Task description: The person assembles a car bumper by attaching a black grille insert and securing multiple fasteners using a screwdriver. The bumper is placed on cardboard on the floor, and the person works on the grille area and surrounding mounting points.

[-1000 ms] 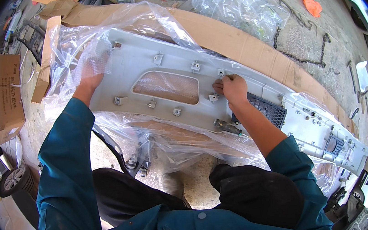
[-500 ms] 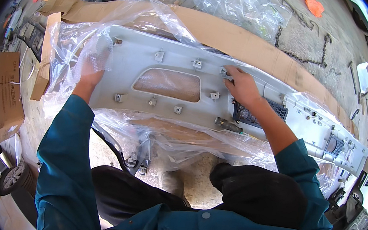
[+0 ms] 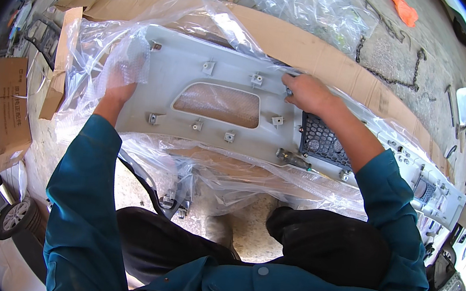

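Observation:
A long light-grey bumper panel (image 3: 158,92) lies in front of me, its inner side with several mounting clips facing up. It has a rounded cutout and a black mesh grille (image 3: 323,142). At its left end my left hand (image 3: 122,76) is closed on the edge, partly veiled by clear bubble wrap (image 3: 87,78). Along the far edge my right hand (image 3: 309,94) is closed, fingers curled at a mounting lug beside the grille; the fingertips are partly hidden. A dark-handled tool, seemingly a screwdriver (image 3: 294,159), rests on the panel's near edge.
Flattened cardboard (image 3: 292,39) and plastic film lie under and around the panel. A carton (image 3: 3,117) stands left, near a wheel (image 3: 17,218). Beyond are crumpled film (image 3: 313,13), a chain (image 3: 395,81) and an orange scrap (image 3: 403,10). A black curved part (image 3: 144,184) is near my legs.
My right hand has shifted slightly at the panel's far edge and its fingers are curled more tightly. My left hand stays at the left end. The whole view has moved a little.

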The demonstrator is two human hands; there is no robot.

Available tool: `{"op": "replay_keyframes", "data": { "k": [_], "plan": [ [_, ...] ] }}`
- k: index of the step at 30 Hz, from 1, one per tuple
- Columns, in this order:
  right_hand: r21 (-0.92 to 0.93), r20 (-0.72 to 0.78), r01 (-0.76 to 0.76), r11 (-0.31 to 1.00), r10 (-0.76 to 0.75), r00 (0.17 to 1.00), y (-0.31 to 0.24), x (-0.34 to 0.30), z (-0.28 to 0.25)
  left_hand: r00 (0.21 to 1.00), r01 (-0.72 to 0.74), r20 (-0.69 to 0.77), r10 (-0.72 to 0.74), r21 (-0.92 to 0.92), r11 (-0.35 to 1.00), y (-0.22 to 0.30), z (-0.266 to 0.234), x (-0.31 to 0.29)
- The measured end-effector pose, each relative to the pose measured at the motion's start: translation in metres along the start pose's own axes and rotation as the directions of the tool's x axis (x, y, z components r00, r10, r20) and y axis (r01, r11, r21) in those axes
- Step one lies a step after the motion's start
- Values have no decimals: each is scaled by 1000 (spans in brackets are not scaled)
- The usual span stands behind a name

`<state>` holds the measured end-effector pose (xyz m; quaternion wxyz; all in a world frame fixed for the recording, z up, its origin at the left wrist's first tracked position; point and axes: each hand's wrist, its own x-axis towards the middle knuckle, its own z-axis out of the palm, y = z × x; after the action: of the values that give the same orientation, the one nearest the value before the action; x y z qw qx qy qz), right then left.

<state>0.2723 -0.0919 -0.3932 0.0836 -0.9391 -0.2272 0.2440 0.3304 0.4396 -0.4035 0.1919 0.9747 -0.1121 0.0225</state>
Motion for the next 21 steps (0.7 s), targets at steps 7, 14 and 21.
{"op": "replay_keyframes", "data": {
  "k": [7, 14, 21],
  "plan": [
    [28, -39, 24, 999, -23, 999, 6, 3, 6, 988, 106, 113, -107, 11, 994, 6, -6, -1],
    [33, -42, 45, 998, -44, 998, 9, 1, 8, 991, 101, 89, -99, -13, 995, 21, -13, -4],
    [-15, -150, 34, 999, -36, 988, 13, -15, 18, 997, 56, 53, -51, -87, 995, 4, -4, -7]
  ]
}}
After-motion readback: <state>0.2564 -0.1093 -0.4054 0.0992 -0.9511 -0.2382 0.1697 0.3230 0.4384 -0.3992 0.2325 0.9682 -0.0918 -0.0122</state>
